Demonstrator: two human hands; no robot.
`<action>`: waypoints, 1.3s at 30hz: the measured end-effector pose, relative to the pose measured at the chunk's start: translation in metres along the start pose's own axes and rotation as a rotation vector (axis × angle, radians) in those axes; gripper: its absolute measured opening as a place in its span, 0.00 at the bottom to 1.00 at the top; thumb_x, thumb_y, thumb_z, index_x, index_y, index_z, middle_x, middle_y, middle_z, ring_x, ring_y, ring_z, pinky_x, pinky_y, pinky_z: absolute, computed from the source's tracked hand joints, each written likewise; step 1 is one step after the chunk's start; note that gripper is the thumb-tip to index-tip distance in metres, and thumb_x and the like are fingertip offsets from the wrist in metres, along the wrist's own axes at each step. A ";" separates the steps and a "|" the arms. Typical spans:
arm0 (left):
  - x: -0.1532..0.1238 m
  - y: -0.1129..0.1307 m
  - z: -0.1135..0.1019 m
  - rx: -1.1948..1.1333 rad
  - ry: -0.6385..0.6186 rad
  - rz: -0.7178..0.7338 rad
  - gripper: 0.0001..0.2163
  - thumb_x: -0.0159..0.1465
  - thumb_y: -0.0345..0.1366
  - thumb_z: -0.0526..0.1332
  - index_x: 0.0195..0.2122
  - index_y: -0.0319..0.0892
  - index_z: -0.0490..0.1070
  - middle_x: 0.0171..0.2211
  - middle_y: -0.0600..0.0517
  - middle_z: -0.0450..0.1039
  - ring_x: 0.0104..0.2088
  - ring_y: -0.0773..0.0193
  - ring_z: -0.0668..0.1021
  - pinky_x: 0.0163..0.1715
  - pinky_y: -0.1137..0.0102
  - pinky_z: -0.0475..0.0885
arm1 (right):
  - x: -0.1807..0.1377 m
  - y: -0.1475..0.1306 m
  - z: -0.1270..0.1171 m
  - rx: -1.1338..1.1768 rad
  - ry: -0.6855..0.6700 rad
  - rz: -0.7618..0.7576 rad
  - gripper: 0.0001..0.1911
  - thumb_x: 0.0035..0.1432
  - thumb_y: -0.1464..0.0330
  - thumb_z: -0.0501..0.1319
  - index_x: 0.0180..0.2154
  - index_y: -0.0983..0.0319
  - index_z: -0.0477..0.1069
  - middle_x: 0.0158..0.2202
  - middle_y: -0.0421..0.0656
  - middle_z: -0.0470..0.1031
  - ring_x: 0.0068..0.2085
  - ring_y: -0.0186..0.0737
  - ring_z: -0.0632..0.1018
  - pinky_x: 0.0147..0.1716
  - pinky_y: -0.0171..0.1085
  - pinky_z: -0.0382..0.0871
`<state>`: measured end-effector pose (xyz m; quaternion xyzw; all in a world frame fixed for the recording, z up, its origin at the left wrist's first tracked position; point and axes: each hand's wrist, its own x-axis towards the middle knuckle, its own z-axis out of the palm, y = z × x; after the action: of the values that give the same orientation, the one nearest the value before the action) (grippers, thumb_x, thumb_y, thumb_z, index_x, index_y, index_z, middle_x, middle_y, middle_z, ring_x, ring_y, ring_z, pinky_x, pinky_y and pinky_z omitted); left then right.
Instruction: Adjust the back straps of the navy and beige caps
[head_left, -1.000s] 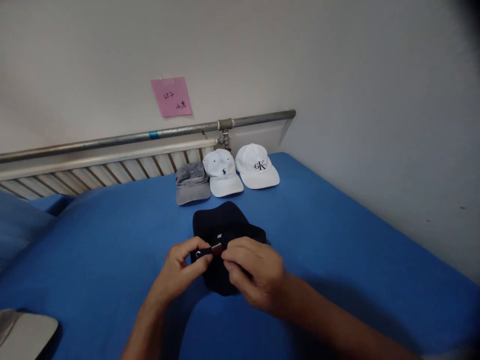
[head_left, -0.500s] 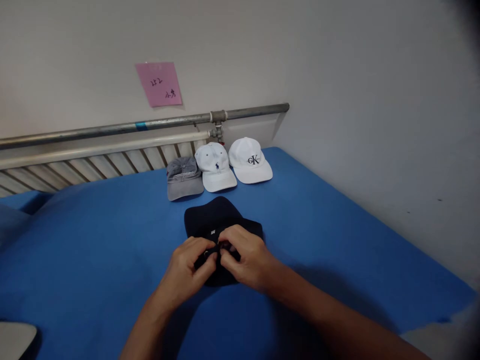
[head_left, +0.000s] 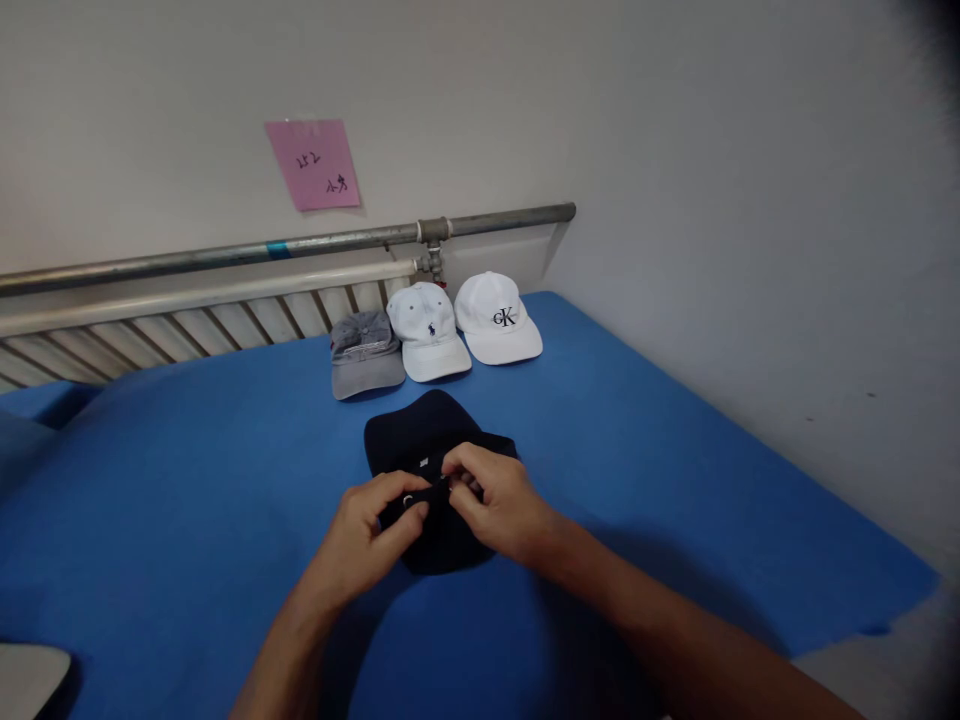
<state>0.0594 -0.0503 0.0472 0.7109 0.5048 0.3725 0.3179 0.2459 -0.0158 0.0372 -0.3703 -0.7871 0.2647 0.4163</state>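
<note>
A dark navy cap (head_left: 420,430) lies on the blue bed sheet (head_left: 187,470) in front of me, its brim pointing away. Both hands meet at its near side. My left hand (head_left: 367,535) pinches the cap's back strap, where a small metal buckle shows. My right hand (head_left: 499,505) pinches the other end of the same strap, fingertips almost touching the left hand's. Most of the strap is hidden under my fingers.
Three caps stand in a row by the headboard: a grey cap (head_left: 365,352), a white cap with a small emblem (head_left: 427,340), a white cap with black letters (head_left: 495,325). A metal pipe (head_left: 300,243) and a pink note (head_left: 313,165) are behind. Another pale cap's edge (head_left: 26,675) shows bottom left.
My hands came together on the strap; the red strap tip seen a second ago is now covered by my fingers. The view shifted slightly, so everything sits a little further left.
</note>
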 end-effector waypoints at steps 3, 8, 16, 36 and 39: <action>-0.001 -0.003 -0.005 -0.113 -0.039 -0.083 0.13 0.55 0.31 0.62 0.42 0.47 0.78 0.34 0.51 0.78 0.33 0.59 0.77 0.32 0.70 0.71 | 0.000 0.000 -0.001 -0.031 0.043 -0.096 0.11 0.51 0.80 0.52 0.33 0.61 0.67 0.31 0.41 0.72 0.33 0.35 0.73 0.34 0.34 0.69; -0.002 -0.006 -0.006 -0.292 -0.071 -0.148 0.18 0.56 0.31 0.62 0.49 0.47 0.74 0.43 0.49 0.77 0.45 0.54 0.76 0.42 0.66 0.72 | -0.003 -0.006 -0.004 -0.129 0.082 -0.435 0.11 0.54 0.78 0.55 0.37 0.61 0.69 0.38 0.45 0.75 0.41 0.41 0.73 0.42 0.43 0.67; -0.001 -0.002 -0.004 -0.313 -0.117 -0.153 0.23 0.54 0.29 0.61 0.53 0.47 0.70 0.36 0.50 0.77 0.38 0.56 0.77 0.36 0.67 0.71 | 0.000 -0.010 -0.003 -0.266 -0.057 -0.486 0.08 0.55 0.77 0.55 0.35 0.62 0.68 0.33 0.43 0.75 0.36 0.39 0.71 0.38 0.42 0.61; 0.001 0.001 -0.011 -0.151 -0.227 -0.255 0.15 0.59 0.39 0.62 0.48 0.44 0.70 0.35 0.52 0.74 0.36 0.62 0.73 0.35 0.70 0.66 | 0.003 -0.008 -0.012 0.130 0.012 -0.025 0.07 0.48 0.77 0.57 0.28 0.59 0.65 0.27 0.37 0.70 0.30 0.33 0.70 0.33 0.35 0.64; 0.002 0.000 -0.009 -0.159 -0.262 -0.277 0.12 0.60 0.40 0.61 0.44 0.44 0.73 0.38 0.51 0.75 0.37 0.61 0.74 0.38 0.69 0.67 | 0.005 -0.005 -0.013 0.218 0.024 0.059 0.07 0.51 0.76 0.56 0.32 0.59 0.67 0.30 0.37 0.72 0.32 0.33 0.73 0.34 0.34 0.67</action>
<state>0.0525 -0.0475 0.0519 0.6497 0.5211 0.2684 0.4840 0.2532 -0.0135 0.0498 -0.3491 -0.7374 0.3564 0.4553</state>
